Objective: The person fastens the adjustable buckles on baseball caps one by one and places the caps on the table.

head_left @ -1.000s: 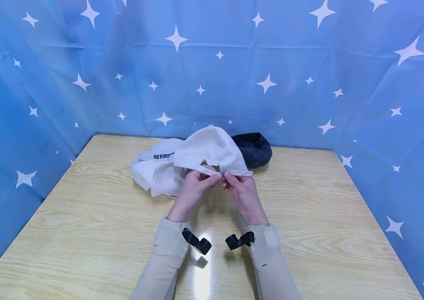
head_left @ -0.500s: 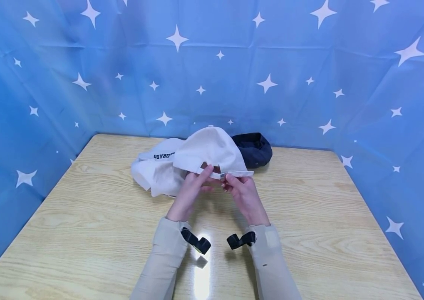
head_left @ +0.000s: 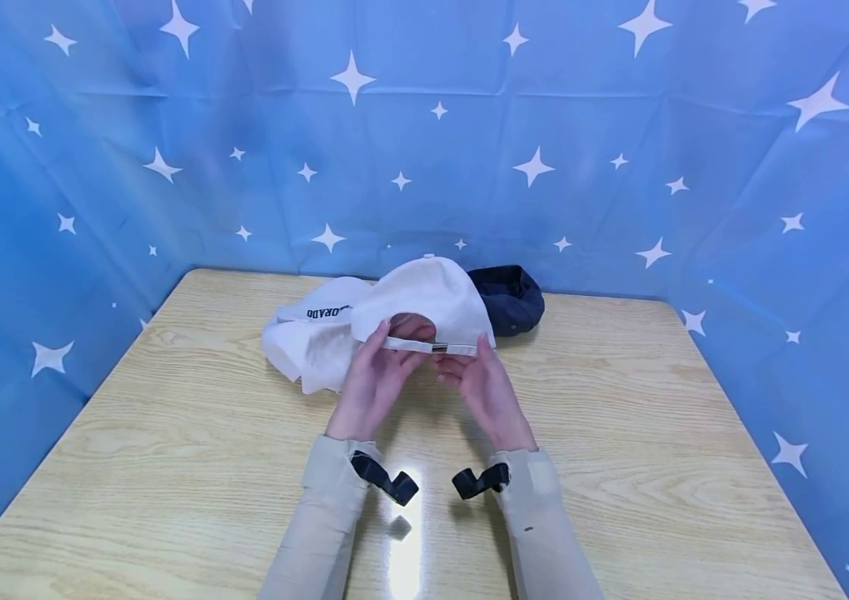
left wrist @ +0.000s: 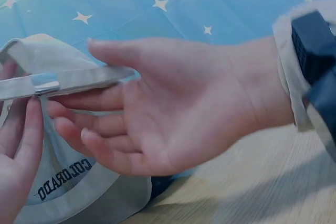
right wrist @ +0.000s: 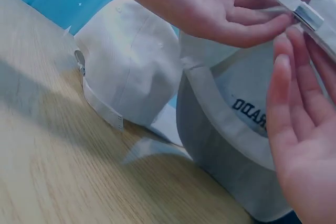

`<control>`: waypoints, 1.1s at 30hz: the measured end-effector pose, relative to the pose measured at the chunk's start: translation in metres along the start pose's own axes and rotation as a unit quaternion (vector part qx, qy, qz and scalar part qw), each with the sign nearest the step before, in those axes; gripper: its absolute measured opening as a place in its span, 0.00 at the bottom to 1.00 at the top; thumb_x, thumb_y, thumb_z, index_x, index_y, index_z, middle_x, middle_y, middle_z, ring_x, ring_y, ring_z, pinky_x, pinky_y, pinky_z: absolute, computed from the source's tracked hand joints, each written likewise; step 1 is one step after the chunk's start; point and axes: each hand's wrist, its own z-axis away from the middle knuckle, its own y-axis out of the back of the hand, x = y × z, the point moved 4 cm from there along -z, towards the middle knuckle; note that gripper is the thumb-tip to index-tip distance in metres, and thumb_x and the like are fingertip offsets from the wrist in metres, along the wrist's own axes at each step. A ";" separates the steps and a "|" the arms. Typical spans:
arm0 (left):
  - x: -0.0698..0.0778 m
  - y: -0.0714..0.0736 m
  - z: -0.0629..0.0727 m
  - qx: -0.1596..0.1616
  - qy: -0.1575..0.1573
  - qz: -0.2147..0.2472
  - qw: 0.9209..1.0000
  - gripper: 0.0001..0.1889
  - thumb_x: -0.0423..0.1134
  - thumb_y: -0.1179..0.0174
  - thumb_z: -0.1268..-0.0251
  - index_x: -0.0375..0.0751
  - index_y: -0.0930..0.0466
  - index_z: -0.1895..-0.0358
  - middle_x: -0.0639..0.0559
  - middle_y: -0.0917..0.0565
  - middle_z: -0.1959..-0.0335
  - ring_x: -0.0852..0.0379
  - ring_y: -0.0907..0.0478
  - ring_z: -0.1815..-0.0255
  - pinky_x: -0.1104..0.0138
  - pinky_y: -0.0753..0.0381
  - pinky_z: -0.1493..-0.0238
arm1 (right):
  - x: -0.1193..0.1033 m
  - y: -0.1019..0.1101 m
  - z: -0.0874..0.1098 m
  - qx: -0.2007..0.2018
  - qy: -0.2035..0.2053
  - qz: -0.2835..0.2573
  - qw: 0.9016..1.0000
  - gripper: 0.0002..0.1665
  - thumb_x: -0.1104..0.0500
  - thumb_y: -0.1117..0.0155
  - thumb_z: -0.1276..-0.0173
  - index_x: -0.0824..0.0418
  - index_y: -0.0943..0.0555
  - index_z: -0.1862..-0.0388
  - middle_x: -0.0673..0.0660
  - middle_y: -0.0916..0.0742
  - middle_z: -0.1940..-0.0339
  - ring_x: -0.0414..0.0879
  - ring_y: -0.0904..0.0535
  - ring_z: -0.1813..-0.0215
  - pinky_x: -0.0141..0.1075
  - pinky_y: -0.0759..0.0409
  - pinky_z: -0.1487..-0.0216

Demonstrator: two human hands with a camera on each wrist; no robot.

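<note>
A white baseball cap (head_left: 435,287) is held up with its back opening toward me, both hands at its lower rear edge. My left hand (head_left: 375,383) holds the left of the back strap, thumb on the outside, fingers beneath. At the right side, my right hand (head_left: 487,387) holds the strap's end, its thumb laid along the band. The strap's metal buckle (left wrist: 46,83) sits between the two hands, their fingertips close under it. Dark lettering (left wrist: 65,178) shows inside the cap in the left wrist view.
Another white cap (head_left: 315,354) with dark lettering lies on the wooden table (head_left: 192,450) to the left. Behind the held cap, on the right, rests a dark navy cap (head_left: 517,310). A blue star-patterned cloth (head_left: 581,125) surrounds the table's back and sides.
The strap's loose end no longer sticks out past the cap's right edge, and the band now lies flat with its buckle showing. Both hands have moved apart, the left to the left.
</note>
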 end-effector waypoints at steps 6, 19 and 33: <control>-0.001 0.006 0.001 0.025 0.013 0.007 1.000 0.18 0.45 0.59 0.30 0.34 0.27 0.54 0.43 0.22 0.58 0.47 0.27 0.53 0.53 0.37 0.43 | 0.002 0.009 -0.002 0.078 0.015 -0.045 0.996 0.28 0.42 0.60 0.31 0.54 0.41 0.37 0.55 0.23 0.51 0.47 0.25 0.51 0.41 0.31 0.47; -0.003 0.027 0.002 0.152 0.084 -0.047 0.984 0.27 0.62 0.55 0.39 0.46 0.37 0.45 0.48 0.21 0.66 0.52 0.23 0.61 0.55 0.29 0.51 | 0.002 0.013 -0.003 0.139 -0.037 -0.158 0.977 0.33 0.40 0.48 0.37 0.53 0.39 0.37 0.55 0.26 0.45 0.46 0.28 0.46 0.36 0.27 0.53; -0.031 0.061 0.010 0.207 0.160 -0.016 0.965 0.25 0.60 0.51 0.41 0.55 0.41 0.43 0.52 0.26 0.64 0.59 0.26 0.67 0.65 0.27 0.65 | 0.017 0.028 -0.003 0.229 -0.118 -0.158 0.953 0.30 0.39 0.57 0.33 0.52 0.40 0.37 0.54 0.31 0.39 0.46 0.34 0.40 0.38 0.33 0.45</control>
